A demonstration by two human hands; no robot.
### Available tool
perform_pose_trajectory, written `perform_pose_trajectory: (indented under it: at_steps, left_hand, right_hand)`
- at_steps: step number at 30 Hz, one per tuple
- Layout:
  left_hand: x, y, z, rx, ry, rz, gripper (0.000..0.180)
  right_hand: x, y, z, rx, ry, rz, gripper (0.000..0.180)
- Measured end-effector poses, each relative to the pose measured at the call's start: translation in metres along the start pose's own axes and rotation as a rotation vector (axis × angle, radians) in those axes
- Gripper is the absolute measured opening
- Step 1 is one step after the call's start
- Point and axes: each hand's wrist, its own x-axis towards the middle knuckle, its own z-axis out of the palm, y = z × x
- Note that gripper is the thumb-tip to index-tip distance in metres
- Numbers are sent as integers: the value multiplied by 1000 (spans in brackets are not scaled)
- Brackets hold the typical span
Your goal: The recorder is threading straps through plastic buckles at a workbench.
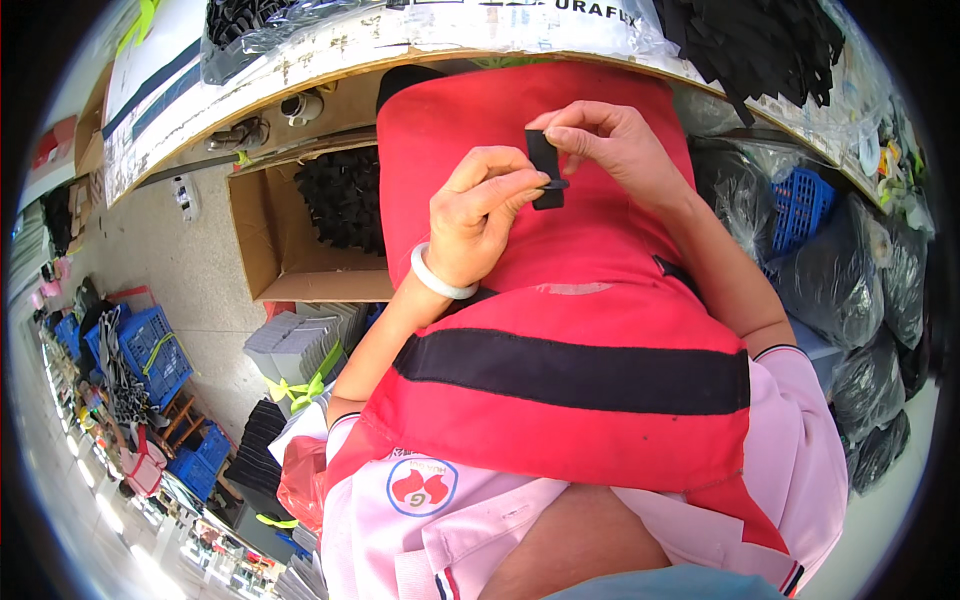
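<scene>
Above my lap, over the red apron [440,130], both hands hold one short, flat black strip [543,160]. My left hand [470,215], with a pale bangle [440,278] at its wrist, is closed and pinches the strip near its lower end. A small dark piece sticks out at those fingertips; I cannot tell if it belongs to the strip. My right hand [625,150] pinches the strip's upper end between thumb and fingers.
A worktable [380,45] spans the far side, with a heap of black strips [760,45] at its right. Beneath it at left, a cardboard box [262,235] holds more black pieces. Black plastic bags [835,265] and a blue basket [800,210] crowd the right; grey stacked pieces [295,345] stand left.
</scene>
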Motion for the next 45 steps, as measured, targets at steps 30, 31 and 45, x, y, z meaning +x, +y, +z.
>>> perform_pose_trajectory:
  at_steps: [30, 31, 45]
  left_hand:
    - [-44, -63, -74, -975, 324, -771, 38]
    - [-36, -60, -62, -951, 259, -771, 38]
    - [21, -22, -7, -898, 63, -854, 26]
  right_hand:
    - [8, -46, -168, -1501, 877, -635, 29]
    - [13, -38, -182, -1553, 884, -611, 27]
    - [-9, -69, -39, -734, 84, -364, 24]
